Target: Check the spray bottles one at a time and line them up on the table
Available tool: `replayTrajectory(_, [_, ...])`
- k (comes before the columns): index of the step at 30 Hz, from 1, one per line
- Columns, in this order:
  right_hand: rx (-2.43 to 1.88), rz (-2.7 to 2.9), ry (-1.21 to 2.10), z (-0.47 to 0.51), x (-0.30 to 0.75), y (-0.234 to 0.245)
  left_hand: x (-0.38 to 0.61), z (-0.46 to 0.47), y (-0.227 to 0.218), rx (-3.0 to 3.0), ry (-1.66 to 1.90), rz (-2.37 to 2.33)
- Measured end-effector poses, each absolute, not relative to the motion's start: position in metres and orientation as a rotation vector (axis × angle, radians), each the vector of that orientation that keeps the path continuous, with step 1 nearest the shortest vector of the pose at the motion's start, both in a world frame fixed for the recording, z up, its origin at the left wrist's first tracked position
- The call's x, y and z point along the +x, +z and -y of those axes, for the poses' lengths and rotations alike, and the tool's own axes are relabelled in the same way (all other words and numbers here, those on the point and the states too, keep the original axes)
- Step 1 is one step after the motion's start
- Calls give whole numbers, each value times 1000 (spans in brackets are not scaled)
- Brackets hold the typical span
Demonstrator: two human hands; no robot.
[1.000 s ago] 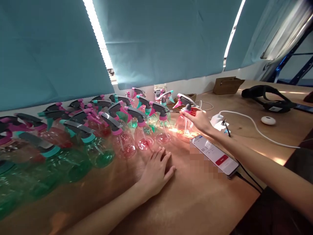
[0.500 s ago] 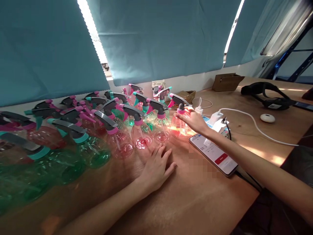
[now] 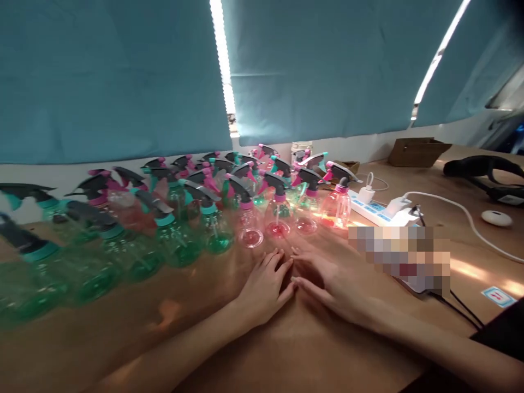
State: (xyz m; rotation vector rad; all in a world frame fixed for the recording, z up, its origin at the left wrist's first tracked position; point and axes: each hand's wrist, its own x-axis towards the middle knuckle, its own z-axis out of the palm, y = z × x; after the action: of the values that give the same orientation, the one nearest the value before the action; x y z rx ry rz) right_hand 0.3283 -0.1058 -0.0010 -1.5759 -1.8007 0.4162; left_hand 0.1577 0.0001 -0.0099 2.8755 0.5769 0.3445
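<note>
My left hand [image 3: 266, 284] lies palm down on the wooden table [image 3: 311, 349], fingers apart and holding nothing. Close beside it, my right hand [image 3: 327, 281] rests with its fingers loosely stretched and nothing in them; the fingertips of both hands nearly meet. Just beyond them stand clear pink spray bottles, among them a pink-collared one [image 3: 278, 215] and one at the right end of the row [image 3: 335, 207], lit by sunlight. To the left runs a row of green spray bottles [image 3: 178, 240] with turquoise collars and grey trigger heads.
More spray bottles crowd back to the blue curtain [image 3: 327, 71]. A white power strip [image 3: 376, 210] with plugs and cables lies at the right, near a blurred-out phone [image 3: 413, 281]. Beyond are a cardboard box [image 3: 417, 153], a black headset [image 3: 487, 174] and a white round object [image 3: 496, 218].
My right hand has let go of the rightmost pink spray bottle and come back beside my left hand. The view has turned left, showing more of the green bottles.
</note>
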Motion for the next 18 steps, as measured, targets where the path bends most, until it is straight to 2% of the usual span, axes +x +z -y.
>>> replayTrajectory(10, [-1302, 2157, 622, 39, 186, -24, -35, 11, -8, 2777, 426, -1078])
replayTrajectory(18, [-1061, 2354, 631, 3, 66, -17, -162, 26, 3, 2596, 527, -1502])
